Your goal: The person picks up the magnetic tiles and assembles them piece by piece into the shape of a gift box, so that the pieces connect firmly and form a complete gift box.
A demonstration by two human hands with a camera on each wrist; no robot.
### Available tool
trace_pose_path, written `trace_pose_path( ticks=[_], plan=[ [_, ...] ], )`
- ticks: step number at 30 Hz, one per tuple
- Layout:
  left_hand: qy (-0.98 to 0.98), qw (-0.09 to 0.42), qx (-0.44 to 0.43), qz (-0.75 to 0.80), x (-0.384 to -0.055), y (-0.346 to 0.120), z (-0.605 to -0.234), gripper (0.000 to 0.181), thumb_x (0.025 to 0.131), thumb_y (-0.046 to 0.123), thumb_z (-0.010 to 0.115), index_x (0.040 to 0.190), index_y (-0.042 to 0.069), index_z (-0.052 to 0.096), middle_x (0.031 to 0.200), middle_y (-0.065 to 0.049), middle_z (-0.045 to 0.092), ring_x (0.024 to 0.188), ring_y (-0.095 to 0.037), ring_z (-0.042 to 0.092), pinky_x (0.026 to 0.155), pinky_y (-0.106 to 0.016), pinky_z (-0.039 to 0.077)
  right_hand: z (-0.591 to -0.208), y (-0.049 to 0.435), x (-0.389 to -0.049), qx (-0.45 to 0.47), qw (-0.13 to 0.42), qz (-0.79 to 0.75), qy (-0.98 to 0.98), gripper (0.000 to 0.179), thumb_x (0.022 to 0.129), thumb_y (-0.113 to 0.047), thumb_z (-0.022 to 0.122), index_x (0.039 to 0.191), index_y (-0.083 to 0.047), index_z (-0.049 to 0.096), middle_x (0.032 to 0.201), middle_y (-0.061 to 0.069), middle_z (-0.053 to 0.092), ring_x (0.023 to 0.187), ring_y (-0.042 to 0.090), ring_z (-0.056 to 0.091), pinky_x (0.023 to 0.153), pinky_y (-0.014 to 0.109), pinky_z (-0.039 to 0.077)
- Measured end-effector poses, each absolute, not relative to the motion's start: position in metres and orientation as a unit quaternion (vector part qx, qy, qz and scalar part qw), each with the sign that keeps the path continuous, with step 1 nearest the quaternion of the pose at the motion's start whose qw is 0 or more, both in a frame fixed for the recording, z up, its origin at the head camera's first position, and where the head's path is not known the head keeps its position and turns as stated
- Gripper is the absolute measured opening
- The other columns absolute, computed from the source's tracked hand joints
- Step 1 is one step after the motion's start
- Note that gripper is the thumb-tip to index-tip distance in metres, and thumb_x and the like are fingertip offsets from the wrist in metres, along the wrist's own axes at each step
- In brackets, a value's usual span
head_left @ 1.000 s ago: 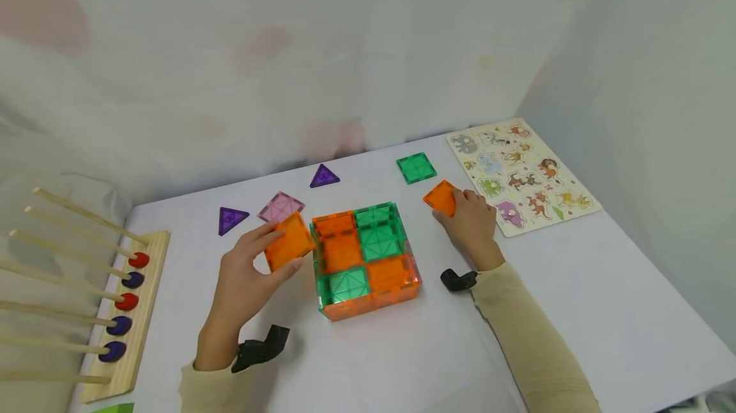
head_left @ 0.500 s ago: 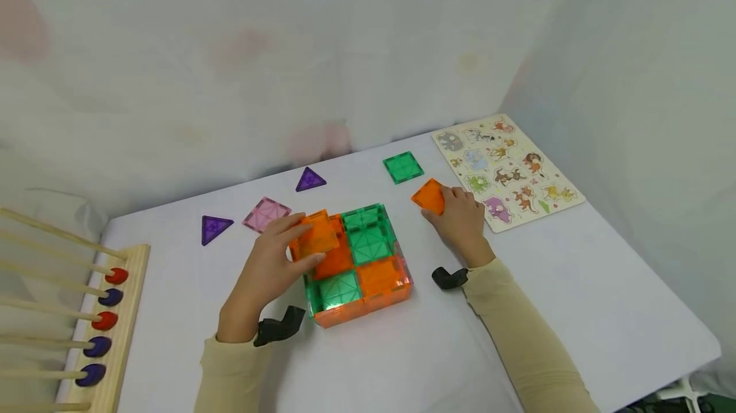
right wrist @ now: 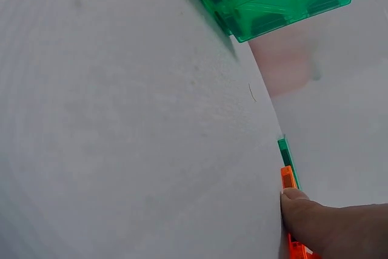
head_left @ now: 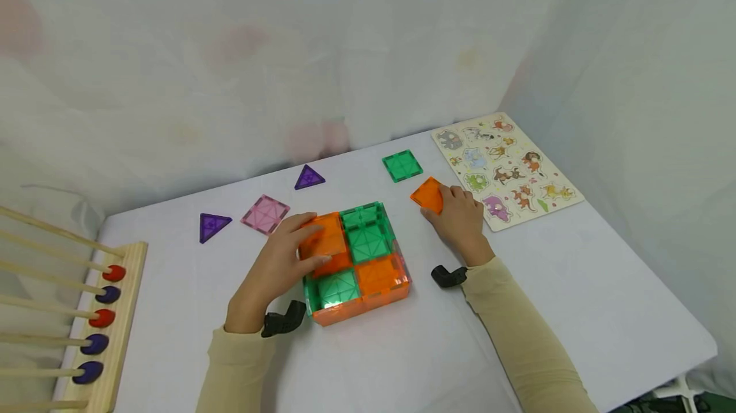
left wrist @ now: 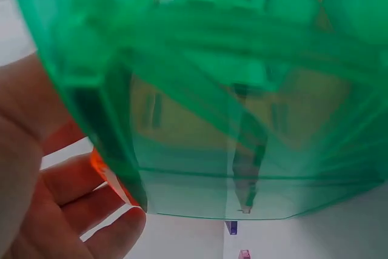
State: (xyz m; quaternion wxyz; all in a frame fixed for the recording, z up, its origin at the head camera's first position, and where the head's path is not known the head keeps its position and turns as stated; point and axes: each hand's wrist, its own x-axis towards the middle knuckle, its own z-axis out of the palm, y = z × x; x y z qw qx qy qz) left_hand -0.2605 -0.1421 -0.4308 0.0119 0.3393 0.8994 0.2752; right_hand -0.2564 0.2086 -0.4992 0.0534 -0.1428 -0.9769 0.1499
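An open box of green and orange translucent magnetic tiles (head_left: 370,243) stands mid-table, its floor a checker of both colours. At its back left corner, my left hand (head_left: 276,272) pinches an orange square tile (head_left: 326,237) between thumb and fingers, lying over the top there. The left wrist view is mostly filled by the box's green wall (left wrist: 182,192), with fingertips (left wrist: 115,235) beyond it. To the right of the box, my right hand (head_left: 462,224) grips another orange square tile (head_left: 427,194) down at the table; its thumb (right wrist: 300,213) presses on that tile's edge.
Behind lie a green square tile (head_left: 402,165), a pink square tile (head_left: 265,214), and two purple triangle tiles (head_left: 309,177). An animal puzzle board (head_left: 512,170) is at the back right. A wooden peg rack (head_left: 117,330) with red and blue beads stands left.
My left hand has carried its orange tile right, from beside the box onto its back left corner. My right hand stays on its tile. The head view has shifted slightly.
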Motion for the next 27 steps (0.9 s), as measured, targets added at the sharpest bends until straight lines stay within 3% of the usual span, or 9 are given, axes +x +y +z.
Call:
trace_pose_path(
  ticks=[14,22,27],
  plan=[
    [0.901,0.002,0.329,0.281,-0.259,-0.14,-0.436,0.059,0.082,0.034,0.076,0.13,0.004,0.059,0.147,-0.013,0.042,0.137,-0.032,0.036,0.109,-0.053,0.036,-0.492,0.21,-0.256,-0.12,0.02,0.148,-0.981,0.072,0.092,-0.052,0.055,0.147,-0.009,0.035,0.144,0.019,0.041,0.127,0.041,0.037,0.102,0.062,0.032],
    [0.9,0.016,0.327,0.288,-0.259,-0.135,-0.437,0.059,0.083,0.033,0.075,0.132,0.005,0.058,0.149,-0.012,0.039,0.138,-0.031,0.034,0.109,-0.053,0.036,-0.477,0.214,-0.255,-0.069,0.018,0.21,-0.975,0.069,0.085,-0.049,0.066,0.141,-0.013,0.048,0.128,0.013,0.06,0.101,0.031,0.051,0.084,0.045,0.046],
    [0.9,0.012,0.327,0.288,-0.259,-0.139,-0.436,0.059,0.083,0.033,0.075,0.132,0.005,0.058,0.148,-0.013,0.04,0.137,-0.033,0.035,0.109,-0.055,0.035,-0.439,0.192,-0.244,0.076,0.054,0.275,-0.957,0.063,0.09,-0.048,0.062,0.14,-0.013,0.049,0.14,0.009,0.053,0.12,0.03,0.048,0.104,0.046,0.042]
  ],
)
